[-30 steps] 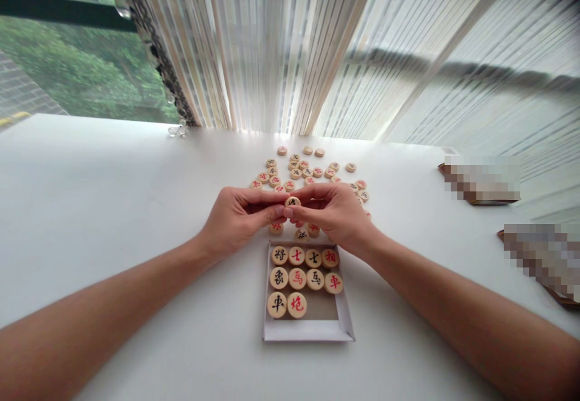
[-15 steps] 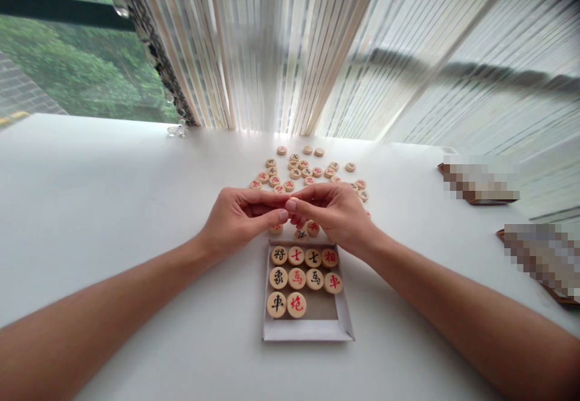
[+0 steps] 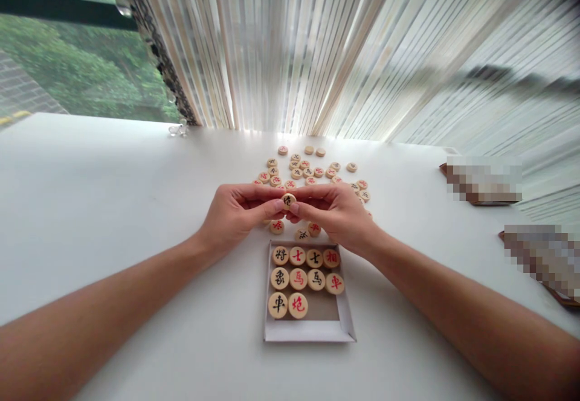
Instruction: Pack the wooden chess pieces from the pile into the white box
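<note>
Between the fingertips of both hands I hold a round wooden Chinese chess piece [image 3: 288, 202], its black character facing me. My left hand [image 3: 247, 208] pinches it from the left, and my right hand [image 3: 328, 211] from the right. Just below the hands on the table lies a shallow white cardboard box [image 3: 308, 331]. Inside it, pieces with black and red characters stand in rows, two of them in the nearest row: a black one [image 3: 278, 305] and a red one [image 3: 298, 305]. Bare box bottom shows to their right.
Loose chess pieces [image 3: 318, 172] are scattered over the white table [image 3: 136, 195] beyond my hands, some hidden behind them. Two blurred-out items, an upper one [image 3: 483, 180] and a lower one [image 3: 539, 259], lie at the right. String curtains [image 3: 281, 51] hang along the far edge.
The piece between my fingertips has turned, so its black character now shows; before, it was mostly hidden by my fingers. The pieces in the box are unchanged.
</note>
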Demonstrator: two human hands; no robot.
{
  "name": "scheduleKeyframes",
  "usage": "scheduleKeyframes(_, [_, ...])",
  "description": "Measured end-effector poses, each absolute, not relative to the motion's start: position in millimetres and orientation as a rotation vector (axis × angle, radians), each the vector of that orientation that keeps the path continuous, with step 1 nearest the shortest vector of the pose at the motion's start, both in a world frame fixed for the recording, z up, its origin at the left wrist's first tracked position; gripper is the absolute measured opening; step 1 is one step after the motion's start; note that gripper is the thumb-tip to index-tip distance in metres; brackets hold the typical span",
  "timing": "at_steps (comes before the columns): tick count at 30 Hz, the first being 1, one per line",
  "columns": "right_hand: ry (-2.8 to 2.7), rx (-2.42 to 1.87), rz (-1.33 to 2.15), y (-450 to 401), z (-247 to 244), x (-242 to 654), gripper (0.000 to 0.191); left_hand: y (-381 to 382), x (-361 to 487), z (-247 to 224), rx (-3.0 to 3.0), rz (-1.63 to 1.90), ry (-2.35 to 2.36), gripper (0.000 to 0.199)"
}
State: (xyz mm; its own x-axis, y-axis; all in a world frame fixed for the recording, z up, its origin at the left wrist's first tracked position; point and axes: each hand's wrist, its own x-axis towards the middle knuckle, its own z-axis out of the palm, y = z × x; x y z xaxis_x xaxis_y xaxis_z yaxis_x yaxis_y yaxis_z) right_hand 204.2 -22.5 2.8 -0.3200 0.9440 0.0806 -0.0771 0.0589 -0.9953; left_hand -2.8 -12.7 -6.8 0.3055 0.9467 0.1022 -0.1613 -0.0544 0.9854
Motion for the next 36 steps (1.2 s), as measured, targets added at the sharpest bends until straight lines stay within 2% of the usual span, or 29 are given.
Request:
scheduleKeyframes(7, [-1.414,-0.952,1.366,-20.8,-2.0,204.8,0.044,-10.9,-2.8,-10.3,1.295,1.134,0.828,0.028])
scheduleKeyframes(18, [-1.513,-1.011,1.17,-24.0,3.3,204.9,0.029,-14.0,-0.5,-6.6,1.384,1.141,0.79,0.024])
scheduleKeyframes(27, [-1.303,-0.894,1.509,-22.2,-1.8,204.1,0.035,-10.3,-1.4,-8.6,1.29,1.158,0.819,0.024])
scheduleKeyframes(36, [-1.115,-0.864,1.666,-19.4,-0.2,204.1,0.036,-10.1,-1.5,-7.6,1.251,1.114,0.8,0.038])
